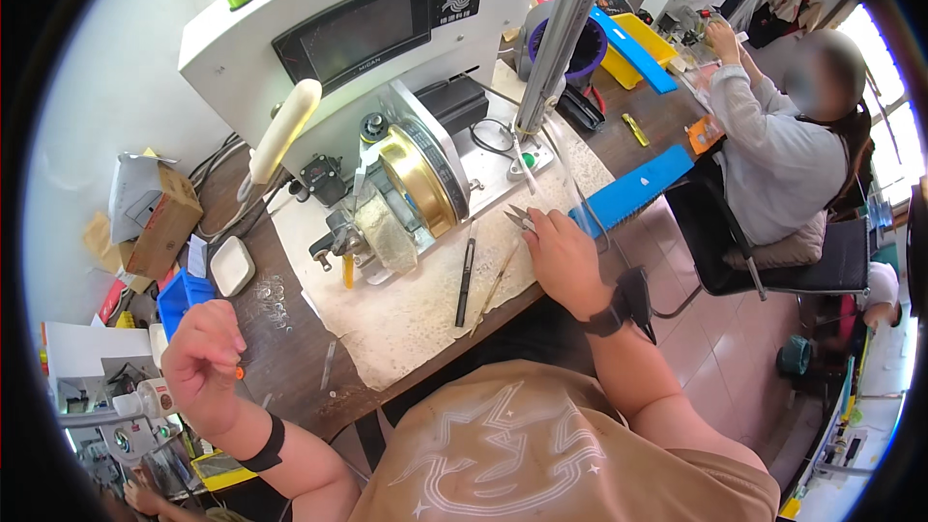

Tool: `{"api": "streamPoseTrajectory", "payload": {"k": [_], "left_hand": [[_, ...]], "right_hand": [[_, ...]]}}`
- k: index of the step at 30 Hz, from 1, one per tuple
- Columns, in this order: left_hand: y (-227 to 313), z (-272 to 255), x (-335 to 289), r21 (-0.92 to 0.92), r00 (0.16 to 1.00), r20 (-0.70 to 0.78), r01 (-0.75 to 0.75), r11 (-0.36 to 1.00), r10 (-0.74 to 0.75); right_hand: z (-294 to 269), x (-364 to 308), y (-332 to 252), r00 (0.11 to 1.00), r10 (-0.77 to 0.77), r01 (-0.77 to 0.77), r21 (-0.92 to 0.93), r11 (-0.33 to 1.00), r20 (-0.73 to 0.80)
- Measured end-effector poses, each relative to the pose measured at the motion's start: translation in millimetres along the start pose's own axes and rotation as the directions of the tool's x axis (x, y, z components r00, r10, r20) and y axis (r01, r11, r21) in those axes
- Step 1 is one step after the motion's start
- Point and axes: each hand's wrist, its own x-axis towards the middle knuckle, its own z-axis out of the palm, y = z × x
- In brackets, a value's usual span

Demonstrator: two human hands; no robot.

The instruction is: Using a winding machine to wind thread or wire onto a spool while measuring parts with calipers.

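My right hand point(565, 261) rests at the right edge of the cream mat point(387, 348), closed around scissors point(519, 217); two pointed metal blades stick out past the fingers, while the handles are hidden. My left hand point(203, 358) is raised over the left side of the table, fingers curled together. A small orange piece point(240, 373) shows at its fingertips, too small to name. Between the hands stands a white machine point(222, 58) with a dark screen point(353, 34) and a gold wheel point(416, 179). A black pen point(466, 280) and a thin pointed stick point(495, 285) lie on the mat.
Left of the machine are a white dish point(232, 266), clear rings point(271, 302), a blue bin point(184, 298) and a cardboard box point(164, 222). A lamp-like arm point(285, 130) juts forward. At right lie a blue tray point(638, 188) and a seated person point(783, 126).
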Motion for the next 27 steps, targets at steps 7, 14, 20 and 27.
{"api": "streamPoseTrajectory", "payload": {"k": [7, 14, 20, 27], "left_hand": [[20, -11, -21, 0.098, 0.996, -0.076, 0.059, 0.993, -0.052], [26, -28, -43, 0.138, 0.962, -0.245, 0.161, 0.977, -0.124], [22, -31, -51, 0.245, 0.921, -0.365, 0.235, 0.941, -0.136], [10, -28, -54, 0.245, 0.894, -0.388, 0.336, 0.909, -0.226]], "right_hand": [[11, 12, 3, 0.997, -0.069, 0.068, -0.028, 0.997, -0.042], [8, 3, 0, 0.967, -0.062, 0.099, 0.141, 0.985, -0.247], [9, -1, 5, 0.943, -0.056, 0.155, 0.282, 0.947, -0.328], [10, -4, 4, 0.947, -0.061, 0.160, 0.302, 0.940, -0.314]]}}
